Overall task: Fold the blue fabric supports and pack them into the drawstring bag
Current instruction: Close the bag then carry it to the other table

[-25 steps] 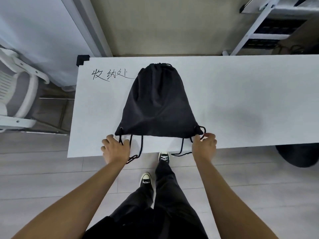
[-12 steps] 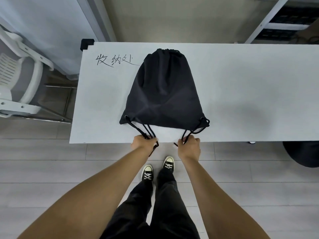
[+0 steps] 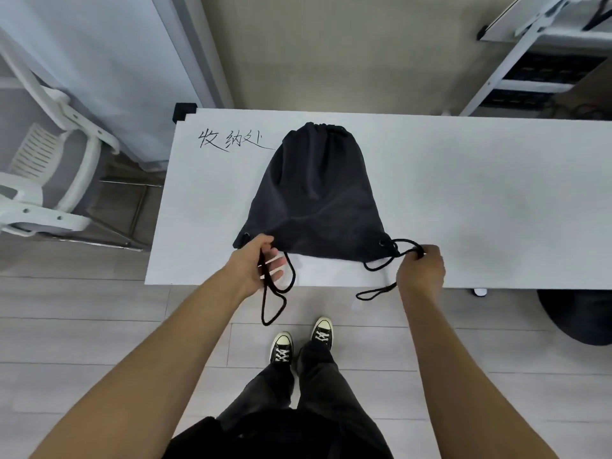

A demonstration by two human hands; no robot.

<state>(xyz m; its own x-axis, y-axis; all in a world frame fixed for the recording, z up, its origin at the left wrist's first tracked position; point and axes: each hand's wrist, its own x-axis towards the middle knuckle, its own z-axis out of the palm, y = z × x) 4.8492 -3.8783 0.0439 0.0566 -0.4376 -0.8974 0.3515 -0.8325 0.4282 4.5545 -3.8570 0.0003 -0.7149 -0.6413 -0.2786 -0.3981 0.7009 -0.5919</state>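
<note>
Bag (image 3: 318,197) flat on surface (image 3: 480,193), long axis 12-to-6, cinched mouth at 12, bottom edge toward me. My left hand (image 3: 256,266) pinches left cord (image 3: 276,293) at 7; right hand (image 3: 420,271) grips right cord (image 3: 381,260) at 5. Both equally near.

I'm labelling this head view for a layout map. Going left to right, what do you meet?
White chair → handwritten characters → left hand → black drawstring bag → right hand → dark round object on the floor.
</note>
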